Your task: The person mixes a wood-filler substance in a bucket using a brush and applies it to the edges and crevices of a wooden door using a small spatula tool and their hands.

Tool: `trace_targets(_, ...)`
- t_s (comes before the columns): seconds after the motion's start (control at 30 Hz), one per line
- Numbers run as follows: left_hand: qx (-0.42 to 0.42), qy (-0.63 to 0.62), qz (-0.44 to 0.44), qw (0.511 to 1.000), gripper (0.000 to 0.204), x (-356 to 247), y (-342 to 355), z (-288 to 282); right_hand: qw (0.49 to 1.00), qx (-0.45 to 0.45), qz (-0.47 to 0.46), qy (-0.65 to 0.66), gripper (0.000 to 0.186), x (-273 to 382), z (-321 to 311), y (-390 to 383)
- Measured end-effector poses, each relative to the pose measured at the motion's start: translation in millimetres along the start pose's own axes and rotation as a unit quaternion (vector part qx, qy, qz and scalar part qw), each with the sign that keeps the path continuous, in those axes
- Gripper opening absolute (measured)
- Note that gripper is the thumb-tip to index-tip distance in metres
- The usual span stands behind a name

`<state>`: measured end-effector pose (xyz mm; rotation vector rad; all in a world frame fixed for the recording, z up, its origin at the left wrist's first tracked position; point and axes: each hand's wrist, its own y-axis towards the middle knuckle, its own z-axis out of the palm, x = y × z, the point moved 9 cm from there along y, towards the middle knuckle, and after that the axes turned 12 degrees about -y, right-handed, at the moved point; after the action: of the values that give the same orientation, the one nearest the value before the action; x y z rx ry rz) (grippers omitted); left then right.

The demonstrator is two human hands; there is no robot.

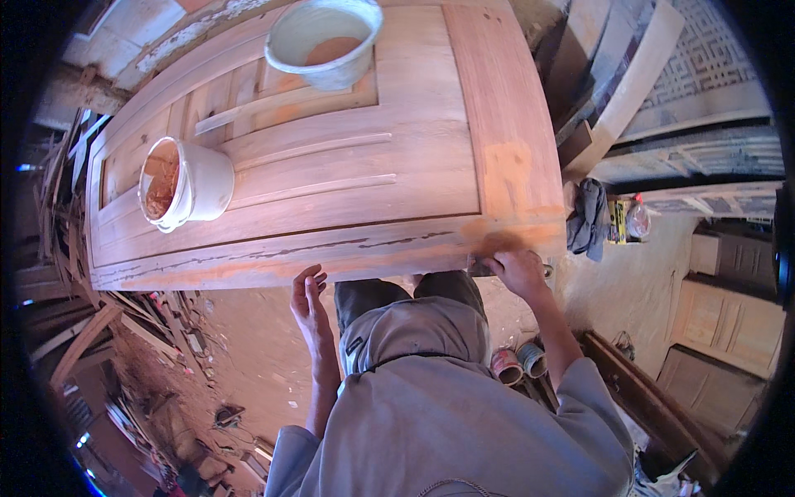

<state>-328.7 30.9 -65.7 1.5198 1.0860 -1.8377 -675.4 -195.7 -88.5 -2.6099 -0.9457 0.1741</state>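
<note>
A large wooden panelled door (431,166) lies flat in front of me, with orange-brown filler smeared along its near edge and right corner. My right hand (520,273) is closed on a small dark flat piece (479,265) at the near edge; its exact kind is too blurred to tell. By the same edge, further left, my left hand (309,296) is raised with its fingers apart and nothing in it. A white bucket (207,184) with reddish-brown material inside lies tipped on the door's left part. Towards the far side stands a pale basin (348,70) holding brown powder or paste.
Boards (604,66) lean beyond the door's right end, near a dark cloth (590,217) and a clear bottle (638,219). Two tins (507,366) stand on the floor by my right side. Scrap wood (83,331) is piled at the left.
</note>
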Motion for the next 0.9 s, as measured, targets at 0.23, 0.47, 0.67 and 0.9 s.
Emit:
trace_targets(0.23, -0.111, -0.037, 0.009, 0.993, 0.031, -19, 24, -79, 0.990, 0.051, -0.030, 0.127, 0.040, 79, -34, 30)
trace_targets(0.47, -0.196, -0.100, 0.039, 0.975, 0.028, -39, 71, -194, 0.926, 0.040, -0.122, 0.355, 0.020, 262, -140, 106)
trace_targets(0.67, -0.228, -0.112, 0.065, 0.965, 0.030, -77, 121, -273, 0.905, -0.239, -0.270, 0.226, 0.032, 460, -298, 167)
trace_targets(0.9, -0.253, -0.107, 0.079, 0.958, 0.030, -74, 177, -353, 0.961, -0.142, -0.216, -0.096, 0.075, 522, -272, 207)
